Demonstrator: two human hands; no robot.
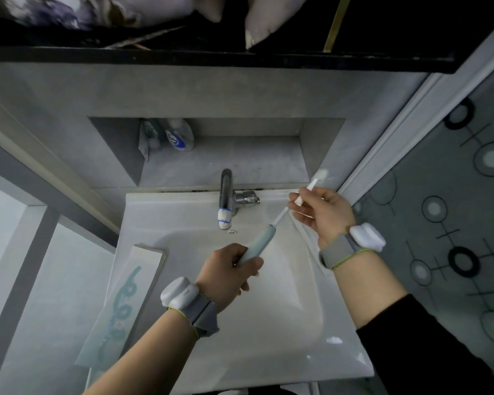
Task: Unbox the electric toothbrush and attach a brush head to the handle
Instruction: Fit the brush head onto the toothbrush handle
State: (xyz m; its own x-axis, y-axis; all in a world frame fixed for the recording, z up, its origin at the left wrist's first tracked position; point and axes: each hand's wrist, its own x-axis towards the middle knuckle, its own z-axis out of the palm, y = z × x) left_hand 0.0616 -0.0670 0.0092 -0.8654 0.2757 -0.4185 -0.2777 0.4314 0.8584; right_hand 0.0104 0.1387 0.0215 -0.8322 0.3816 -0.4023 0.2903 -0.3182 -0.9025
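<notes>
My left hand (230, 269) grips the lower end of the pale green toothbrush handle (258, 243) over the white sink (183, 206). The handle points up and to the right, and its thin white shaft (280, 217) ends near my right hand. My right hand (321, 212) pinches a white brush head (311, 187) whose blurred bristle end points up and right. The open end of the brush head sits a short way above the shaft tip, apart from it. The long white toothbrush box (120, 309) with a teal brush picture lies on the sink's left rim.
A chrome tap (226, 195) with a taped spout stands at the back of the sink, just left of the handle. Two bottles (169, 135) stand in the wall niche behind. A patterned glass door (454, 209) is at right, a dark shelf above.
</notes>
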